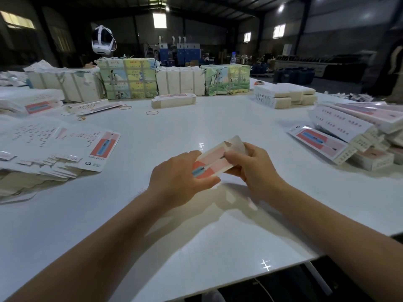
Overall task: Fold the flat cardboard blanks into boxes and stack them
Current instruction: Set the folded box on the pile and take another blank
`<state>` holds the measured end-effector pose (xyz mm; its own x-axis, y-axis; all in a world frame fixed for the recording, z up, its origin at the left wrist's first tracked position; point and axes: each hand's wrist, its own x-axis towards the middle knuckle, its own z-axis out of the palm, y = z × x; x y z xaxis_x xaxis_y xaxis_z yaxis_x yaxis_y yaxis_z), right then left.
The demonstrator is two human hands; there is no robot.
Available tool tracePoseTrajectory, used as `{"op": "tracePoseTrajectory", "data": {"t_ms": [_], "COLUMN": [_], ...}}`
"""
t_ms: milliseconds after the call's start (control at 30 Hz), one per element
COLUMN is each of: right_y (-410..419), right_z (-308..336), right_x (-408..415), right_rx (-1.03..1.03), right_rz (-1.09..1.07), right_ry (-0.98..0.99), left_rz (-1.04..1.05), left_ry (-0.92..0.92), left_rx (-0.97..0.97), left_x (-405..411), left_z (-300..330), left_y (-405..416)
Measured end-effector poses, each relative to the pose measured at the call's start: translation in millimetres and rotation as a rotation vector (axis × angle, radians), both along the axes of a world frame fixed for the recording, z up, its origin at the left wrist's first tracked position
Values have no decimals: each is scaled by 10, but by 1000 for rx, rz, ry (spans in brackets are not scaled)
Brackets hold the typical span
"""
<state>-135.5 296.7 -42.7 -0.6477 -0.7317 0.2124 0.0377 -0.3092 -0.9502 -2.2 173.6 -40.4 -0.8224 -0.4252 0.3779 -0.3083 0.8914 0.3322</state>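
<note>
In the head view both forearms reach forward over the white, glossy tabletop (196, 225) and meet at its middle. The left hand (176, 179) has its fingers curled round the near end of a half-folded box (212, 163), thumb under its lower edge; the right hand (254, 165) pinches the box's far end, thumb on the printed pink-and-red face, just below a pale open end flap (236, 143). The box is held just above the tabletop, tilted up to the right. At left lies a fanned pile of flat blanks (52, 149); at right leans a stack of folded boxes (353, 131). Along the far edge stand paper-wrapped bundles (127, 78), with a short stack of blanks (173, 100) and thin rubber bands (152, 112) in front of them.
</note>
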Motion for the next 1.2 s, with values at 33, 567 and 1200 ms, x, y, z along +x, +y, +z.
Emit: {"op": "tracePoseTrajectory", "data": {"t_ms": [33,567,1200], "right_y": [1,3,28], "right_z": [-23,29,3], "right_x": [32,65,82], "right_rx": [47,70,122], "right_rz": [-101,-6,-26], "right_ry": [222,99,257], "left_rz": [7,82,95], "left_ry": [-2,42,61], "left_rx": [0,-174,-434], "left_x": [-5,-7,16], "left_z": [-4,-67,-77], "left_y": [4,-25,25]}}
